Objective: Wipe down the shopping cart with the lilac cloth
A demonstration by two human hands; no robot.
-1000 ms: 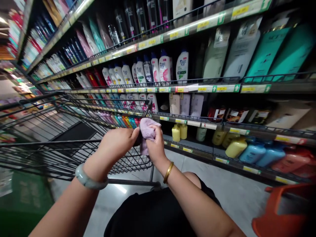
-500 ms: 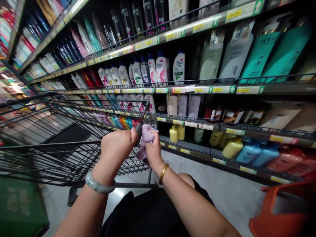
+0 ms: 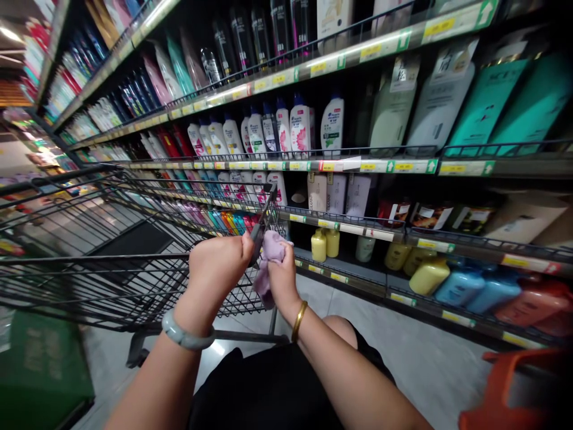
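Note:
My left hand (image 3: 218, 266), with a pale stone bangle on the wrist, is closed around the rim of a black wire shopping cart (image 3: 147, 259). Just beyond its thumb, a dark plastic piece (image 3: 256, 239) shows on the cart's edge. In my right hand (image 3: 283, 279), which wears a gold bangle, is a crumpled light purple cloth (image 3: 271, 243). The cloth lies against the cart's edge, right beside the dark piece, and part of it hangs below my fingers. My left fingers wrap out of sight on the far side of the rim.
Store shelves (image 3: 322, 165) packed with shampoo bottles (image 3: 332, 124) run along the front and right. A green box (image 3: 45, 370) stands at lower left, and an orange plastic object (image 3: 514, 382) at lower right. Grey tiled floor (image 3: 394, 340) lies between me and the shelves.
The whole view has shifted slightly, so cart and shelves sit further right. My right hand with the cloth stays by the dark piece; my left hand keeps its hold on the cart.

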